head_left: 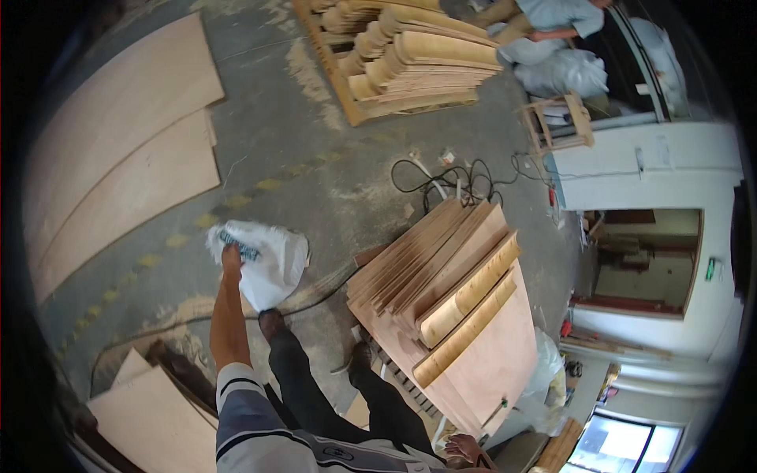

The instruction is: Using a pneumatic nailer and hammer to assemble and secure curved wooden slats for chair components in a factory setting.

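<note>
My left arm reaches out ahead, and my left hand (231, 257) is closed on the gathered top of a white plastic sack (274, 264). The sack has dark green print and hangs or rests just beyond my shoe; I cannot tell if it touches the floor. Low at the right, my right hand (464, 448) is by my side near the corner of a plywood stack (497, 347), its fingers loosely apart with nothing seen in them. On that stack lie fanned thin sheets (426, 260) and two curved wood pieces (467, 319).
Large plywood sheets (134, 142) lie on the floor at the left. Curved panels (426, 59) are piled on a pallet at the back. Black cable (481, 177) coils beyond the stack. A person (560, 20) is at the far right near a wooden stool (558, 122). More boards (158, 406) lie near left.
</note>
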Demonstrator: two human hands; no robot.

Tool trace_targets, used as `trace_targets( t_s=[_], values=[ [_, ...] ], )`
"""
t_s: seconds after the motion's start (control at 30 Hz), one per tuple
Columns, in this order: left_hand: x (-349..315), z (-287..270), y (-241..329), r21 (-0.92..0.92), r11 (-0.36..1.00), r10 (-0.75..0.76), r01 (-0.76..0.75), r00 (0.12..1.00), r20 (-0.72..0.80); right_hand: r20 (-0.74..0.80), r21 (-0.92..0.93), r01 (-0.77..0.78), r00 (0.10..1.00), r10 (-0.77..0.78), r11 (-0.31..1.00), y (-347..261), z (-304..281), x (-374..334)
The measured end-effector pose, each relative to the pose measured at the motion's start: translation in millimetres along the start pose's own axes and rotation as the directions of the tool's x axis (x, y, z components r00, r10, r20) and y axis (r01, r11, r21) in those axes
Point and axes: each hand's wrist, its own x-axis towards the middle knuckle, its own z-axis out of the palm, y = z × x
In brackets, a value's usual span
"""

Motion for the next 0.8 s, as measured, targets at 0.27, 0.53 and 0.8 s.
trace_targets(
  t_s=[0.27, 0.53, 0.8],
  values=[
    [-106.0, -32.5, -11.6, 0.612, 0.464, 0.582, -0.640, 0.741, 0.334, 0.270, 0.077, 0.104, 0.955, -0.121, 0.992, -9.1, 75.0, -28.5],
    [-215.3, -4.4, 262.4, 0.235, 0.803, 0.560, -0.547, 0.829, 0.015, 0.433, -0.479, 0.618, 0.784, -0.445, 0.623, -159.4, 156.5, -75.1],
    [-129.7, 110.4, 514.8, 0.427, 0.535, 0.563, -0.729, 0.685, 0.463, 0.614, -0.511, 0.855, 0.435, -0.659, 0.088, -398.5, 274.1, -38.3]
  ],
)
